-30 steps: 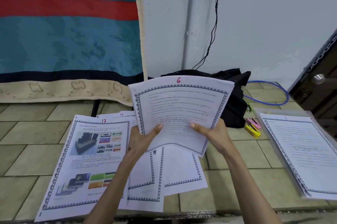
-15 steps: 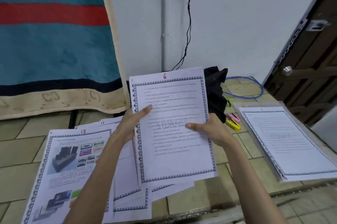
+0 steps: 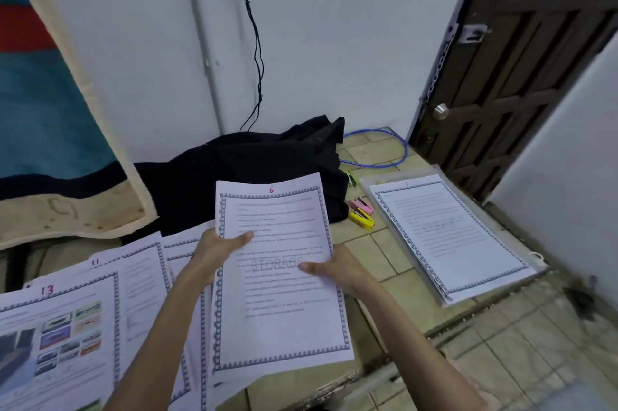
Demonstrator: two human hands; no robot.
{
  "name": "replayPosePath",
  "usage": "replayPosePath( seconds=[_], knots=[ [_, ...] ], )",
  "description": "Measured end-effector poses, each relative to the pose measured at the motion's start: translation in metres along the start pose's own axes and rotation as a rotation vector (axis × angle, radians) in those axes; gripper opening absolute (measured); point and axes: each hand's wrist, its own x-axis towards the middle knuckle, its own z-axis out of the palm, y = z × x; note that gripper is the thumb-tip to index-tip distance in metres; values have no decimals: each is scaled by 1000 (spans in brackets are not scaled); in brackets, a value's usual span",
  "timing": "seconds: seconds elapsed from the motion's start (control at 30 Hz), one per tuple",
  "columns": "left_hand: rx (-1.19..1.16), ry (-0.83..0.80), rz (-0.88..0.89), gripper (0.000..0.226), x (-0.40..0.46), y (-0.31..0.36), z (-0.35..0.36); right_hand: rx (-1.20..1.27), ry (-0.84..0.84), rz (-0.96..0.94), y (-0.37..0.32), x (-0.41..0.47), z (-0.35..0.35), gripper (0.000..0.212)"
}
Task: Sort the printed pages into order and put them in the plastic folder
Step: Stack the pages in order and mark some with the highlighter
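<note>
While both the left hand (image 3: 217, 251) and right hand (image 3: 337, 272) pinch page 6 (image 3: 284, 310), the plastic folder (image 3: 374, 181) lies rightward, nearer the right hand, its long axis running away.

A black cloth (image 3: 254, 170) lies by the wall, near yellow and pink clips (image 3: 361, 214).

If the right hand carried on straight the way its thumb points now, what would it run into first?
The right hand grips page 6, thumb pointing left across the sheet. Going straight on, it would probably meet the left hand holding the opposite edge first, though depth is unclear.
</note>
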Motion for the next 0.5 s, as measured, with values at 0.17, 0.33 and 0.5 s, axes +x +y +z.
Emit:
replayPosePath(
  seconds=[0.17,0.33,0.5],
  knots=[
    [-70,-104,-85,26,2,-3,-7,70,-32,61,6,14,0,52],
    [-156,-127,-131,49,4,-9,-16,76,-55,84,12,24,3,56],
    [-234,-154,-193,53,6,-18,-24,80,-78,96,12,29,4,57]
  ],
)
